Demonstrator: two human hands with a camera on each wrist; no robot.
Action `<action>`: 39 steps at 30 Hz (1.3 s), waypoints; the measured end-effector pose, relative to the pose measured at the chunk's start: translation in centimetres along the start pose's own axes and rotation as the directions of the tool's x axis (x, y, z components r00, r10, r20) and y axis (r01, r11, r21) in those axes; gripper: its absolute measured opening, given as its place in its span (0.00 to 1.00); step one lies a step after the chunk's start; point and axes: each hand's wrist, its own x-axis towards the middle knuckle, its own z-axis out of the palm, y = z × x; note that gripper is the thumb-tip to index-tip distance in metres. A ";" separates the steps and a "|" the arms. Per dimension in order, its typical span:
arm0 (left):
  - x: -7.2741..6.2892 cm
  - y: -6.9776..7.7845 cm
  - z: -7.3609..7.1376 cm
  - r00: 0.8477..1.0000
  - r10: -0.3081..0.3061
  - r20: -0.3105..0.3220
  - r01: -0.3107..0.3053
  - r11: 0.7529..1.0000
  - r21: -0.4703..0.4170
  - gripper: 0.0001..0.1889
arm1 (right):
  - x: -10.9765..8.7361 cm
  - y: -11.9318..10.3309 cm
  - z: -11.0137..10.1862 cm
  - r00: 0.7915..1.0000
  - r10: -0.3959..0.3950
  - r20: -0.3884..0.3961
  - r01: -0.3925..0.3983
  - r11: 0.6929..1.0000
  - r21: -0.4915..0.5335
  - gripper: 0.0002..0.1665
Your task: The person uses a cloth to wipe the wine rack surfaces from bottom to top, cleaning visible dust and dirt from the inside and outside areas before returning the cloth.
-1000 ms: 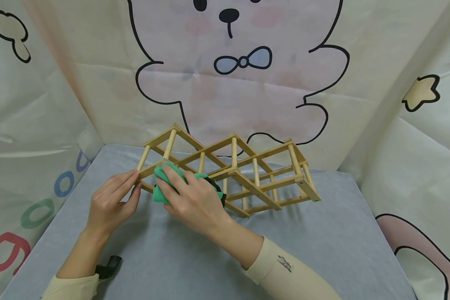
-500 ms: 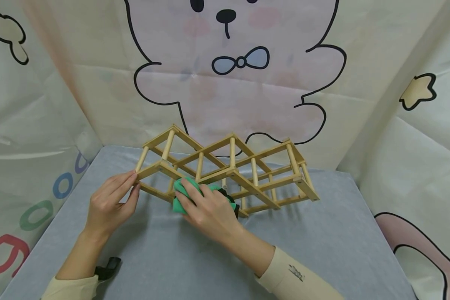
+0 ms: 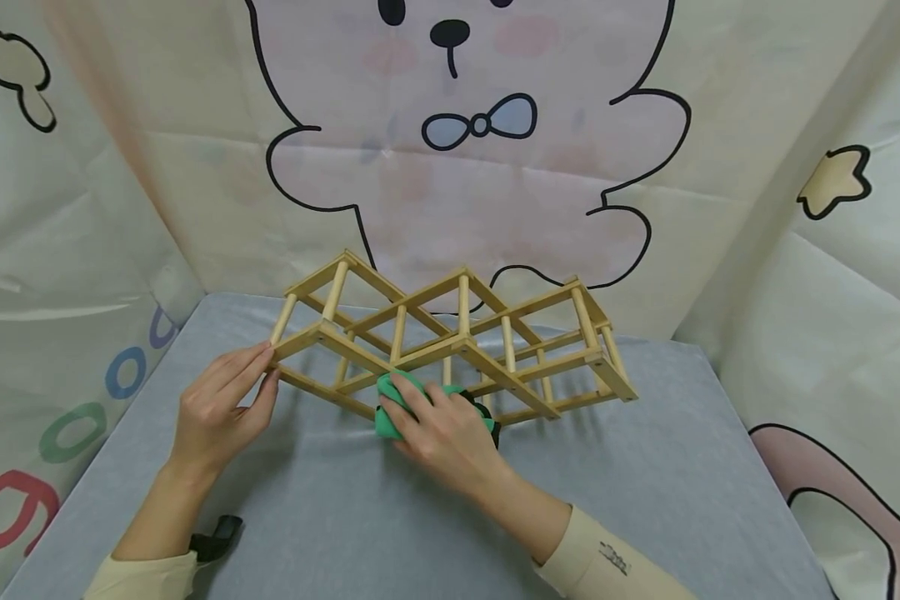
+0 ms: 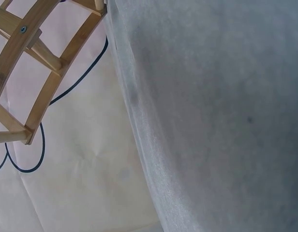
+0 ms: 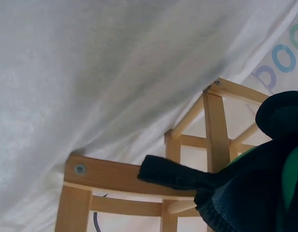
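A folding wooden wine rack of light slats and round dowels stands spread in a zigzag across the table. At its left end my left hand pinches a slat corner between fingertips and thumb. My right hand grips a bunched green cloth with black edging and holds it against the rack's lower front slats, near the middle. In the right wrist view the cloth's dark part covers some of the rack. The left wrist view shows only slats, with no hand visible.
Grey-blue fabric covers the table. Behind the rack hangs a pale backdrop with a cartoon bear, and similar printed sheets enclose both sides. A black device sits at the left wrist.
My right hand has slid the green cloth rightward and down along the front slats, from near the left end toward the middle. My left hand keeps its pinch, and the rack stays in place.
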 end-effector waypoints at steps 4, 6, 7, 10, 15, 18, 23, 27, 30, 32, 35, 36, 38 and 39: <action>0.0 0.0 0.0 1.000 0.002 -0.001 -0.002 1.000 -0.003 0.15 | 0.1 0.3 -0.5 1.000 0.019 -0.003 -0.019 1.000 0.004 0.34; 0.0 0.1 0.1 1.000 0.005 0.000 -0.005 1.000 -0.003 0.15 | 0.2 0.6 -0.9 0.999 0.032 -0.011 -0.032 0.999 0.001 0.35; 0.0 0.1 0.1 1.000 0.005 0.001 -0.005 1.000 -0.004 0.15 | 0.2 0.7 -1.0 0.999 0.038 -0.016 -0.038 0.999 -0.003 0.35; 0.0 0.1 0.1 1.000 0.001 0.005 -0.001 1.000 -0.006 0.16 | 0.2 1.0 -1.4 0.998 0.059 -0.033 -0.059 0.998 -0.014 0.33; 0.1 0.1 0.1 1.000 -0.005 0.007 0.005 1.000 -0.006 0.16 | 0.1 1.5 -2.2 0.994 0.095 -0.045 -0.095 0.995 -0.015 0.34; 0.1 0.1 0.1 1.000 -0.007 0.000 0.007 1.000 -0.004 0.16 | 0.1 1.9 -2.8 0.992 0.110 -0.055 -0.111 0.994 -0.010 0.33; 0.1 0.2 0.0 1.000 -0.009 -0.020 0.009 1.000 -0.006 0.15 | 0.4 2.7 -3.9 0.986 0.134 -0.097 -0.133 0.991 0.022 0.26; 0.1 0.2 -0.1 0.999 -0.007 -0.033 0.006 1.000 -0.015 0.15 | 0.5 3.3 -4.8 0.981 0.153 -0.119 -0.148 0.988 0.054 0.22; 0.1 0.2 0.0 1.000 -0.006 -0.027 0.006 1.000 -0.015 0.15 | 0.4 3.5 -5.3 0.979 0.154 -0.131 -0.147 0.987 0.060 0.19; 0.0 0.2 0.0 1.000 -0.008 -0.018 0.008 1.000 -0.012 0.16 | 0.3 3.7 -5.6 0.978 0.159 -0.136 -0.152 0.987 0.057 0.18; 0.0 0.1 0.0 1.000 -0.009 -0.009 0.009 1.000 -0.009 0.16 | 0.2 3.9 -5.8 0.974 0.172 -0.148 -0.166 0.985 0.055 0.17; 0.0 0.1 0.0 1.000 -0.009 -0.006 0.009 1.000 -0.009 0.16 | 0.2 3.9 -5.9 0.973 0.178 -0.147 -0.171 0.984 0.056 0.17; 0.0 0.1 0.1 1.000 -0.008 -0.006 0.008 1.000 -0.009 0.16 | 0.2 4.0 -6.0 0.971 0.182 -0.152 -0.175 0.983 0.055 0.17; 0.1 0.1 0.1 1.000 -0.008 -0.007 0.008 1.000 -0.010 0.16 | 0.2 4.0 -6.0 0.971 0.183 -0.154 -0.176 0.983 0.057 0.17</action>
